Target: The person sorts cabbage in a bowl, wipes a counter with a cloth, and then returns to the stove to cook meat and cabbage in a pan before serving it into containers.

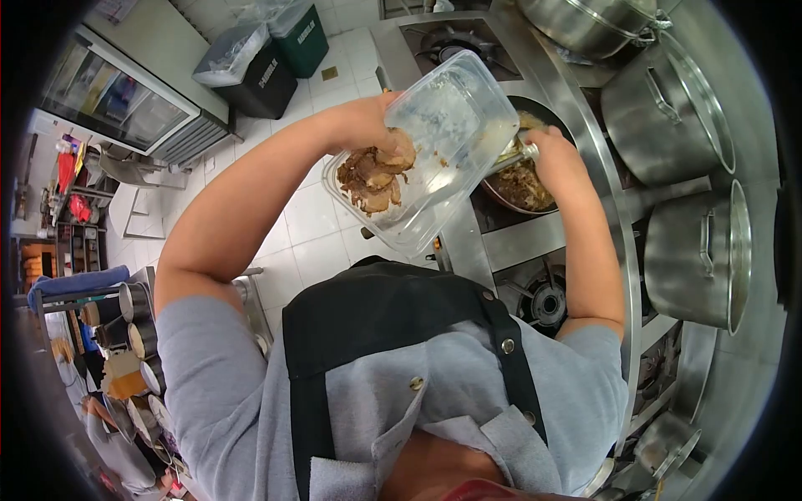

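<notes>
The clear container point(464, 107), with browned meat point(368, 185) inside, was gripped by the left hand point(373, 122) near the pan point(547, 113); a metal utensil point(530, 151) was clasped in the right hand point(558, 163).

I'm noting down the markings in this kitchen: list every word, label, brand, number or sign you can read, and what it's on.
No text can be quoted with certainty.
Green bin: pale lettering on its side, too small and blurred to read.
Black bin: pale lettering on its side, also too blurred.
Clear plastic container: no readable label or brand.
</notes>
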